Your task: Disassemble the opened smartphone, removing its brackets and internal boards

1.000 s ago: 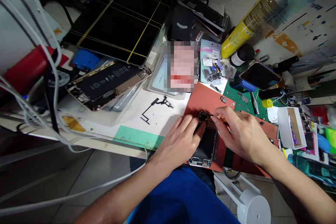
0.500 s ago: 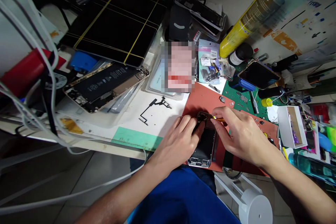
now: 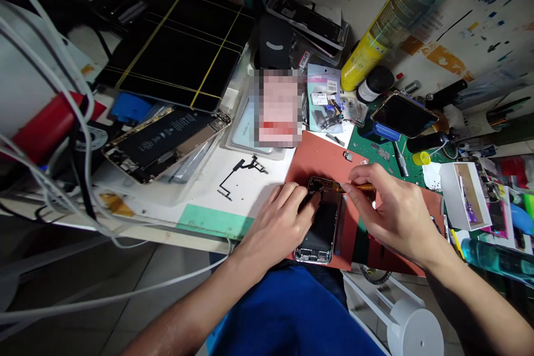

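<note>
An opened smartphone (image 3: 319, 228) lies on the red-brown mat (image 3: 311, 158), its black battery and inner parts showing. My left hand (image 3: 283, 222) grips its upper left side with bent fingers, one fingertip reaching over the inner parts. In my right hand (image 3: 390, 208), thumb and fingers pinch a thin orange tool (image 3: 362, 187). Its tip is at the upper right edge of the phone; the tip's shape is too small to make out. A black flex cable (image 3: 238, 169) lies on the white surface left of my left hand.
Left stand another opened phone (image 3: 162, 142) and a dark tablet (image 3: 179, 44) bound with yellow bands. Behind are a blurred pink item (image 3: 279, 105), a parts bag (image 3: 324, 97) and a yellow spray can (image 3: 387, 25). A white box (image 3: 465, 194) and a teal bottle (image 3: 496, 261) are on the right.
The view has shifted slightly. My right hand has drawn a little to the right relative to the phone, showing more of the orange tool. My left hand keeps its place on the phone.
</note>
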Available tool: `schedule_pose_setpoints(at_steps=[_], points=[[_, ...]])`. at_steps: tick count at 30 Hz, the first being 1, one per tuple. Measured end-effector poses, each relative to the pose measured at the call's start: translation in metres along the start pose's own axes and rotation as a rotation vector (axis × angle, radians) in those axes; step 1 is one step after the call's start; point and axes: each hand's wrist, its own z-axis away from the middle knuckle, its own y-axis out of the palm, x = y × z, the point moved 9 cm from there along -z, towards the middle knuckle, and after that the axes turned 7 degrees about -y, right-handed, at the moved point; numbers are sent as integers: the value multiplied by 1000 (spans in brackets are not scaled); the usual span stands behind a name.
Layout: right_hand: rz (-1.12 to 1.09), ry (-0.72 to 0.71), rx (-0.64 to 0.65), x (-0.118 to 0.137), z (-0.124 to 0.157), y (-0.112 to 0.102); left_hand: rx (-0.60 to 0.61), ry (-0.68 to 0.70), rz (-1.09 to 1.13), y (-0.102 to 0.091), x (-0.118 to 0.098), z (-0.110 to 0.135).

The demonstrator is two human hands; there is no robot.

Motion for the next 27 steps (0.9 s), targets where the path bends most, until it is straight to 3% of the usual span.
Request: schedule_pose_setpoints(at_steps=[4, 9, 16, 18, 21, 23, 27], points=[[-149, 117, -128, -15, 18, -13, -30, -102, 155, -7, 9, -7], [-325, 336, -267, -39, 43, -8, -32, -146, 326, -15, 8, -26], [-460, 365, -362, -46, 56, -12, 51, -115, 424, -14, 4, -48], [-457, 403, -436, -51, 65, -18, 14, -164, 357, -16, 11, -55], [-432, 448, -530, -55, 83, -21, 7, -199, 39, -9, 15, -71], [-449, 461, -530, -54, 92, -15, 54, -182, -135, 3, 14, -83], [-481, 475, -508, -51, 106, -5, 93, -169, -221, 24, 18, -96]])
